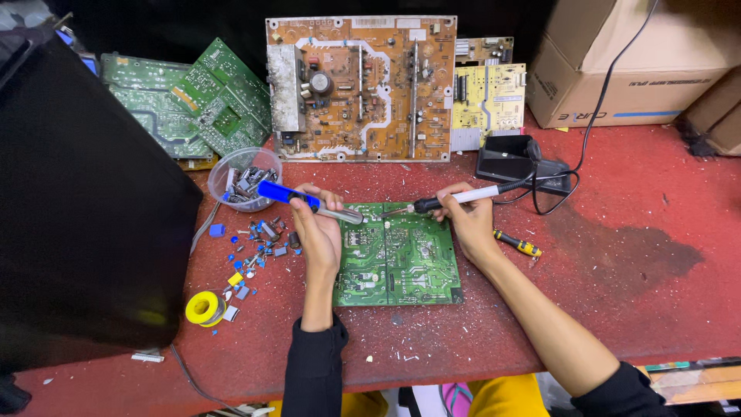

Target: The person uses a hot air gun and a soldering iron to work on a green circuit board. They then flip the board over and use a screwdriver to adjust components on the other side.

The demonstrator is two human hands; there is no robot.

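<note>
A green circuit board (401, 266) lies flat on the red table (617, 309) in front of me. My left hand (315, 232) grips a blue-handled desoldering pump (289, 195) whose grey tip points at the board's top edge. My right hand (465, 218) holds a soldering iron (455, 199) with a white and black handle, its tip meeting the board near the pump's tip. The iron's black cord runs off to the right.
A clear bowl (245, 179) of small parts and scattered blue components (251, 259) sit left of the board, with a yellow solder spool (204, 307). Large orange (363, 89), yellow (490, 96) and green boards (193, 100) lean at the back. A black iron stand (513, 161), yellow screwdriver (519, 245), cardboard boxes (617, 69).
</note>
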